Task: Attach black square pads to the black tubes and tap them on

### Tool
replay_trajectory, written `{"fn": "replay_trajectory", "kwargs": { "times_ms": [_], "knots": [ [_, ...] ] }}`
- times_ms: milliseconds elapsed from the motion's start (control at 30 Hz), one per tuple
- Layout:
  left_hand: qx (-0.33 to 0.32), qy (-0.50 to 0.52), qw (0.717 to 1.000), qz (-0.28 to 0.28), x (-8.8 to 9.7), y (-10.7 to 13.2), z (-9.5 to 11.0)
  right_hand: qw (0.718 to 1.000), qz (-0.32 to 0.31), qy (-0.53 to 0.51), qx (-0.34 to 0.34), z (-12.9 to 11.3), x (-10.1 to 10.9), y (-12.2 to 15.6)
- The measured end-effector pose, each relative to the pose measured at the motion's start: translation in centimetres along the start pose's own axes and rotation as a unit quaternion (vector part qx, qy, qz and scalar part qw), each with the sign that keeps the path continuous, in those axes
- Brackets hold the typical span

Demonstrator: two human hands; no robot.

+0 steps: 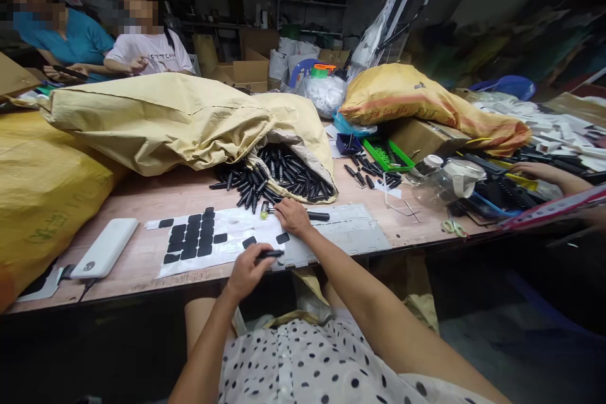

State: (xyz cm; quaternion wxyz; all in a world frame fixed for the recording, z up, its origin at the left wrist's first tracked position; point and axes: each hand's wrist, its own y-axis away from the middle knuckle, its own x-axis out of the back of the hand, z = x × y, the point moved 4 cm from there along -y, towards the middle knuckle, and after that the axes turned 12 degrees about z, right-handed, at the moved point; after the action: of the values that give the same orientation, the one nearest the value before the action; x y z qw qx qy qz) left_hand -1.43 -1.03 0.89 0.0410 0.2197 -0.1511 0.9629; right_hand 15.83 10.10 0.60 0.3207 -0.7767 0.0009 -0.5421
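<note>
My left hand [247, 271] is closed around a short black tube-like part [271, 254] at the table's front edge. Just beyond it, my right hand [293, 217] wraps over a small mallet [319, 216] with a black handle and a yellowish head, which lies low over the board. Beneath my hands is a grey-white board [350, 233], and to its left a white sheet [231, 224] carries rows of black rounded-square pads [192, 237]. A few loose pads lie near my left hand. Behind, similar black parts [253, 183] spill from a paper sack.
A large beige sack [161, 120] and a yellow sack [47, 196] fill the left. A white power bank [105, 248] lies at front left. On the right are a green tray [388, 154], a clear jug [438, 183] and scissors [454, 225]. Other people sit across and at right.
</note>
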Motion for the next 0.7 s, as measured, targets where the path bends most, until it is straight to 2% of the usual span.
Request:
{"fn": "replay_trajectory", "kwargs": {
  "times_ms": [100, 167, 267, 367, 467, 567, 633, 700],
  "knots": [
    [0.032, 0.022, 0.994, -0.101, -2.2, 4.1, 0.6, 1.000, -0.001, 0.004, 0.000, -0.1, 0.0, 0.1],
    [0.073, -0.010, 0.985, -0.154, -3.7, 6.3, -0.2, 1.000, -0.006, 0.007, -0.002, -0.1, 0.1, 0.1],
    [0.159, -0.116, 0.959, -0.205, -5.3, 8.1, -3.1, 1.000, -0.013, 0.012, -0.005, -0.2, 0.1, 0.0],
    [0.235, -0.212, 0.917, -0.243, -6.2, 8.9, -6.3, 1.000, -0.015, 0.014, -0.003, -0.2, 0.1, -0.1],
    [0.259, -0.250, 0.893, -0.270, -6.9, 9.3, -8.2, 1.000, -0.015, 0.015, -0.003, -0.2, 0.0, -0.1],
    [0.245, -0.257, 0.894, -0.272, -7.3, 9.2, -8.1, 1.000, -0.010, 0.017, -0.001, -0.2, 0.0, -0.1],
    [0.232, -0.243, 0.898, -0.285, -7.1, 8.9, -6.9, 1.000, -0.010, 0.021, 0.002, -0.2, 0.0, -0.1],
    [0.210, -0.204, 0.901, -0.320, -6.4, 8.2, -4.9, 1.000, -0.012, 0.025, 0.003, -0.3, 0.0, 0.0]
  ]
}}
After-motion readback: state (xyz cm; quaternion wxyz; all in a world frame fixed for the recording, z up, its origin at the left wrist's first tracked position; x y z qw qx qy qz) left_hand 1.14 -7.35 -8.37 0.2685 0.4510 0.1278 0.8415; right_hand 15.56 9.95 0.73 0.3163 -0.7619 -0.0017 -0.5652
